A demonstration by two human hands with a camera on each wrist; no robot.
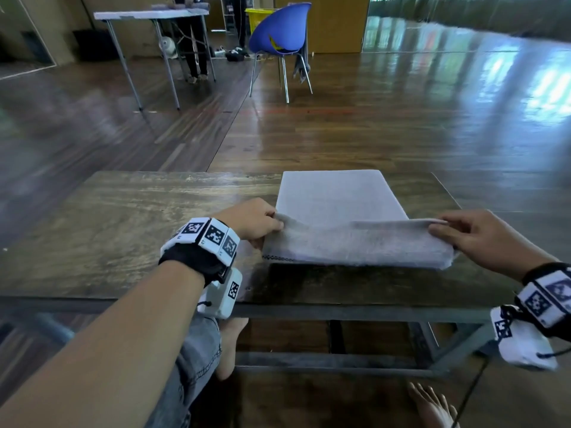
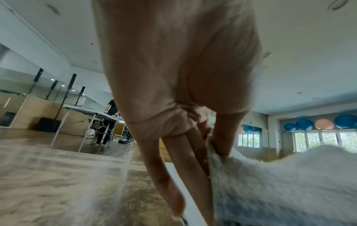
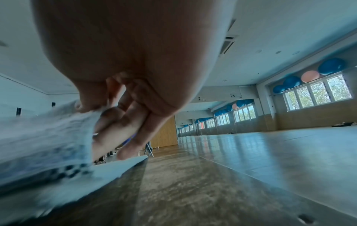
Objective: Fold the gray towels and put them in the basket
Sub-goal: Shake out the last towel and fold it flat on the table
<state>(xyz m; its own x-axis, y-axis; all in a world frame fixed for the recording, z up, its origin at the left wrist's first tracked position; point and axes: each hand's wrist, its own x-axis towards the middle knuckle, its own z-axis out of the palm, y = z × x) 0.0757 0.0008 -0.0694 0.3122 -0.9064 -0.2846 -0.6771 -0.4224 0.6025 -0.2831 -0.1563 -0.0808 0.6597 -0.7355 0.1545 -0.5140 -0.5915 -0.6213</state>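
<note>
A gray towel point(image 1: 336, 199) lies on the right half of the wooden table point(image 1: 123, 217), its far part flat. Its near part is lifted off the table and held up between both hands. My left hand point(image 1: 259, 223) pinches the near left corner, thumb on top, fingers under the cloth. In the left wrist view the towel point(image 2: 280, 183) runs between thumb and fingers of the left hand point(image 2: 210, 146). My right hand point(image 1: 457, 227) pinches the near right corner; the right wrist view shows the right hand point(image 3: 98, 110) with its thumb pressing the towel point(image 3: 44, 137). No basket on my table.
Beyond the table is open wooden floor. A blue chair point(image 1: 278, 35) stands at the back with a yellow basket point(image 1: 258, 18) behind it. Another person stands at a white folding table point(image 1: 151, 15) far left. My knee and bare feet are below the table's near edge.
</note>
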